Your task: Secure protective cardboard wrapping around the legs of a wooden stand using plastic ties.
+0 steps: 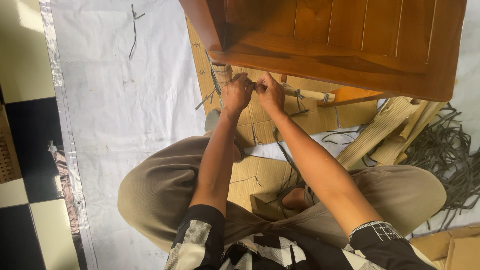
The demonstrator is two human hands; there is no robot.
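Both hands meet under the wooden chair's edge. The left hand (236, 93) and the right hand (270, 93) pinch a dark strip (256, 86) between them, close to the pale rail (305, 93). It seems a tying step at the rail; pulling it tight probably needs firm, even tension. More strips (450, 155) lie at the right.
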